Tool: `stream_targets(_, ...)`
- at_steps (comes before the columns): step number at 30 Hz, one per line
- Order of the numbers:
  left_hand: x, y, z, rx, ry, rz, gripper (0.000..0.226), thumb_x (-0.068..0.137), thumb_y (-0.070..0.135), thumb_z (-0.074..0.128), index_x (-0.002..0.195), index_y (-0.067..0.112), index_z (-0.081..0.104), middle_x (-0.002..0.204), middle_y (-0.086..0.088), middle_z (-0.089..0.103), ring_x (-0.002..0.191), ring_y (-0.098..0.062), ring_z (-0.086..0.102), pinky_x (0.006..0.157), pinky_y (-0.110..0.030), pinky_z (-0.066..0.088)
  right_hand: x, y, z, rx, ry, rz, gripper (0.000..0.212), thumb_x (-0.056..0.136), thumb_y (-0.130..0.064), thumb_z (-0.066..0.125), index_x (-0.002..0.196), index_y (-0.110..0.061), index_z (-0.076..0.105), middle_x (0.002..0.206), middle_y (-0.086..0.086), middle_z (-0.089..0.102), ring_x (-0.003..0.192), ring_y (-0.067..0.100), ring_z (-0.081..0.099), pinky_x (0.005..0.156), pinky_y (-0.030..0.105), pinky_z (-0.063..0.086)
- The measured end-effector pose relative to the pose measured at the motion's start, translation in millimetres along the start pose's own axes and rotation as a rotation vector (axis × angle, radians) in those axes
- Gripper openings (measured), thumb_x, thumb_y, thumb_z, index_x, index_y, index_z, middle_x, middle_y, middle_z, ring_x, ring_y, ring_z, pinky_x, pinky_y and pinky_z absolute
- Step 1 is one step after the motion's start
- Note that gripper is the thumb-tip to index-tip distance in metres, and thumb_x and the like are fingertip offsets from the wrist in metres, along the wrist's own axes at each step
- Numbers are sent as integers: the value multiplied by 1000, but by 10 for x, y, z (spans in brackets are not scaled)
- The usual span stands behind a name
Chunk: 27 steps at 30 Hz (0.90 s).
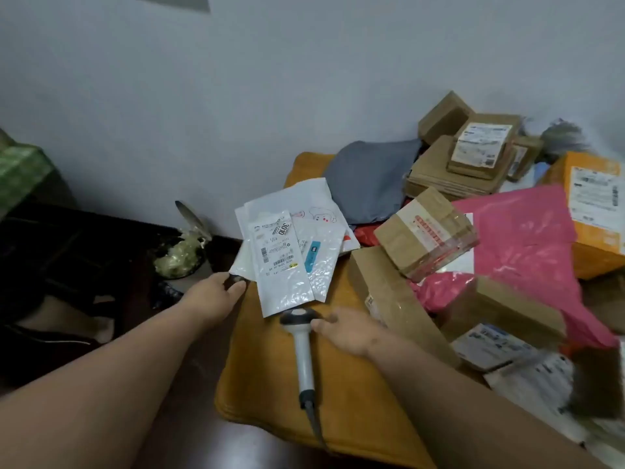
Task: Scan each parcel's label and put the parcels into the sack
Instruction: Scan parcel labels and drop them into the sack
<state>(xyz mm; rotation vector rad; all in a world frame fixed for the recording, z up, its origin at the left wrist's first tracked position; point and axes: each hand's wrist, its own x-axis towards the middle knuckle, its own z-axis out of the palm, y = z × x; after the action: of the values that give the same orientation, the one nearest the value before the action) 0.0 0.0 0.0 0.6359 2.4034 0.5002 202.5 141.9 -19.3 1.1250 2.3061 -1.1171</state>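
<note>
Cardboard boxes crowd beside the scanner, apparently untouched by the right hand.

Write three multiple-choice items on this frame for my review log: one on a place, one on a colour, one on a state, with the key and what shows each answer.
1. Where does the scanner lie?
A. on the orange surface, beside the right hand
B. on top of the pink mailer
C. on the dark floor at left

2. What colour is the large soft mailer right of the taped carton?
A. green
B. pink
C. black

3. What is the left hand doing?
A. lying flat and idle on the surface
B. holding the scanner
C. pinching the corner of a white mailer

Key: 1 A, the handle lies flat on the orange surface with the right hand's fingers at its head. 2 B, the bag beside the carton is bright pink. 3 C, thumb and fingers meet on the mailer's lower left corner.
</note>
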Motion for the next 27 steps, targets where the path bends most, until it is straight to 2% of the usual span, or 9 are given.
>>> stream_targets(2,89,-12,91,-24,-34,-13,58,103,44,46,151,13,38,144,-13,53,128,-31,52,103,-35,42,66,-17,106,58,-35,50,50,96,-61,50,126,-22,62,112,0,61,93,13,50,65,24,35)
stream_targets(5,178,9,231,-23,-110,-21,58,103,42,45,149,8,40,143,-14,54,128,-30,52,103,-35,41,121,15,291,210,-74,107,56,90,-61,59,131,-24,62,124,-2,63,106,15,54,83,28,42)
stream_targets(7,238,29,310,-41,-133,-26,54,103,42,45,145,7,45,138,-14,57,123,-31,55,100,-35,43,150,37,391,291,-88,139,54,87,-58,67,129,-23,64,124,-2,65,108,15,58,90,30,46)
stream_targets(11,385,31,482,-201,-142,-70,48,101,40,52,138,10,52,132,-11,60,113,-27,57,94,-35,46,189,49,557,396,-127,186,49,87,-49,73,125,-20,61,111,-2,64,100,16,62,83,29,53)
stream_targets(13,426,45,561,-345,-122,-142,50,99,37,58,141,11,48,132,-10,58,109,-27,55,90,-37,46,194,25,597,473,-154,212,43,88,-43,73,121,-23,56,105,-3,62,95,15,62,70,26,51)
stream_targets(16,485,80,661,-534,-87,-232,52,96,28,64,142,12,45,121,-5,58,103,-25,54,89,-40,48,178,7,638,542,-170,213,38,91,-31,70,124,-19,56,115,3,64,102,19,63,77,29,51)
stream_targets(18,514,114,693,-613,-58,-282,50,94,23,68,138,12,48,109,-2,57,101,-25,54,90,-42,51,132,8,641,543,-151,205,34,92,-27,65,124,-21,56,112,2,63,98,17,62,77,29,50)
stream_targets(22,556,169,727,-712,-51,-324,31,92,17,70,120,11,60,114,-8,64,102,-27,62,94,-46,55,9,62,612,635,-111,246,33,93,-21,57,125,-24,51,110,2,62,94,16,65,74,27,52)
stream_targets(27,526,213,733,-815,-18,-251,15,93,2,64,99,15,59,110,-10,68,98,-28,66,93,-47,56,-144,179,567,784,-42,254,33,85,-12,55,113,-29,53,101,7,67,87,21,70,87,40,59)
